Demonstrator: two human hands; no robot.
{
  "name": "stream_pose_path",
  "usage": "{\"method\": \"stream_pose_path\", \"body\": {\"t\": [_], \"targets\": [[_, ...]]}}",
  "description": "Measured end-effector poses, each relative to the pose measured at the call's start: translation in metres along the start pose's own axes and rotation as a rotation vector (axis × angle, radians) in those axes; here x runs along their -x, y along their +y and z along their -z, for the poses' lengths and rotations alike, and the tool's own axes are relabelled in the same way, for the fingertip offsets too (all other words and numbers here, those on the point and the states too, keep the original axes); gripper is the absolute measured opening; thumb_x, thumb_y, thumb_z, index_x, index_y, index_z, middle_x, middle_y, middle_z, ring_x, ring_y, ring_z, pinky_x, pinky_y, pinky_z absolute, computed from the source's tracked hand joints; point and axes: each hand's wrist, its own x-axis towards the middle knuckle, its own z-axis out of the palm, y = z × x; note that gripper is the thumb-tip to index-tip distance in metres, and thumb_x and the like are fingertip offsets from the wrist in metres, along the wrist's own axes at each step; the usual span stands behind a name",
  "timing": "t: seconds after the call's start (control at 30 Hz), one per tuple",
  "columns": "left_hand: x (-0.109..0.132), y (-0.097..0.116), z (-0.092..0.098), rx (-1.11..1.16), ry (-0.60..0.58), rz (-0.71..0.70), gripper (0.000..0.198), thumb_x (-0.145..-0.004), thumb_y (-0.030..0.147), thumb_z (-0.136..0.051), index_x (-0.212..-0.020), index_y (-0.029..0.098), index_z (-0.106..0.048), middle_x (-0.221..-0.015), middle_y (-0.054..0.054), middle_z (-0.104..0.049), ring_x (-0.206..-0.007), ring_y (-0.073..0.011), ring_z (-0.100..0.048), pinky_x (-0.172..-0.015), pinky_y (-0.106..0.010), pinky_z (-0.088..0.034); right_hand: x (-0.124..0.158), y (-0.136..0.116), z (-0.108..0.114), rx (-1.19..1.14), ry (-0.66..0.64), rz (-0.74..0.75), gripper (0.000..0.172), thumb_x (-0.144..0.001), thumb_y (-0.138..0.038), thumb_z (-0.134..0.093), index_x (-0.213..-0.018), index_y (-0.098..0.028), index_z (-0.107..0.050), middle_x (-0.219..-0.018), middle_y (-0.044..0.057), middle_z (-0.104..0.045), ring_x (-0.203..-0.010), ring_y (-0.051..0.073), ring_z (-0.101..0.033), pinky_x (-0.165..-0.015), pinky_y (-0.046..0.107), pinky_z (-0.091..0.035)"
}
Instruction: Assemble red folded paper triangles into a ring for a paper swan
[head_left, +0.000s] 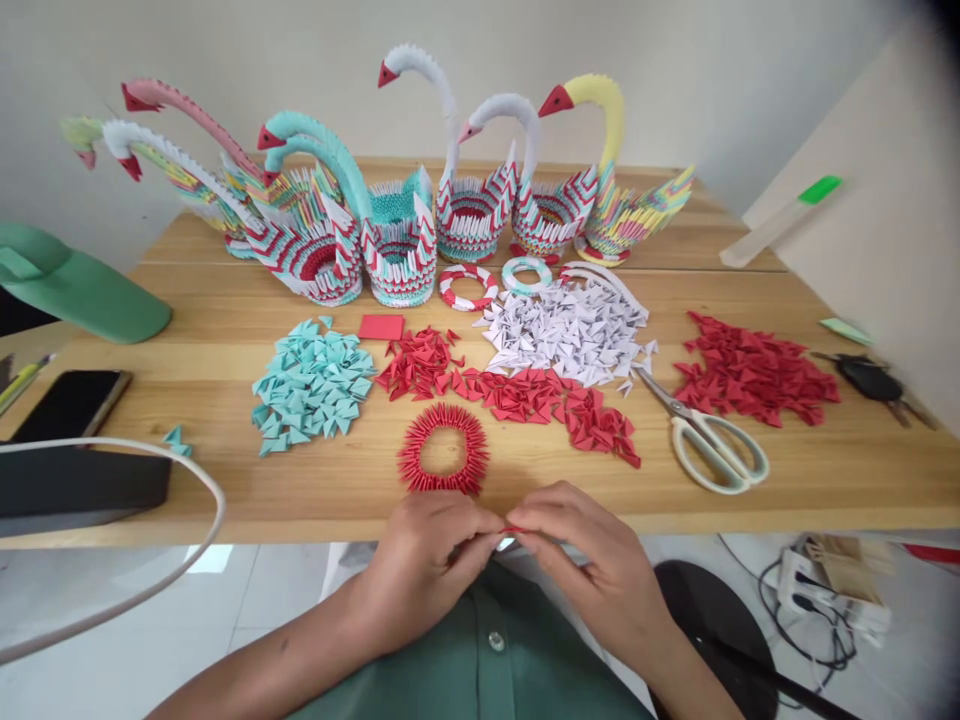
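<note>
At the table's front edge, my left hand (431,550) and my right hand (589,560) pinch a small red folded paper piece (514,529) between their fingertips. Most of that piece is hidden by the fingers. Just beyond my left hand lies a ring of red folded paper pieces (405,465), points outward. Piles of red paper triangles (525,393), white paper triangles (562,330) and turquoise paper triangles (315,385) spread over the table behind it. A flat red paper rectangle (381,327) rests between the turquoise and red piles.
Paper swans (401,255) stand along the back. Scissors (712,445) and a larger red pile (754,370) lie on the right, keys (870,378) beyond. At left are a green bottle (97,295), a phone (71,405) and a white cable (214,500). Two paper rings (469,303) sit mid-table.
</note>
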Motion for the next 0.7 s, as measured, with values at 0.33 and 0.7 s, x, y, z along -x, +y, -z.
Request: {"method": "stream_pose_path", "body": {"t": [0.33,0.7], "targets": [[0.01,0.011,0.008,0.269,-0.145,0.33,0.026,-0.095,0.019,-0.054,-0.072,0.013,-0.066,-0.062,-0.001,-0.064,-0.055,-0.009,-0.054,-0.053,-0.018,-0.038,0.003,-0.005,0.0,-0.134,-0.093,-0.117,0.01,-0.092,-0.02,-0.064,-0.093,-0.025,-0.073,-0.083,0.001,-0.072,-0.073,0.014,-0.068,-0.066,0.023,-0.055],[0.021,0.002,0.001,-0.234,-0.045,-0.16,0.027,-0.099,0.013,-0.048,-0.078,0.015,-0.066,-0.064,-0.002,-0.059,-0.057,-0.0132,-0.052,-0.056,-0.025,-0.036,0.018,-0.008,-0.007,0.117,-0.08,-0.073,0.01,-0.094,-0.02,-0.06,-0.093,-0.026,-0.069,-0.081,-0.001,-0.072,-0.073,0.015,-0.067,-0.068,0.025,-0.053]]}}
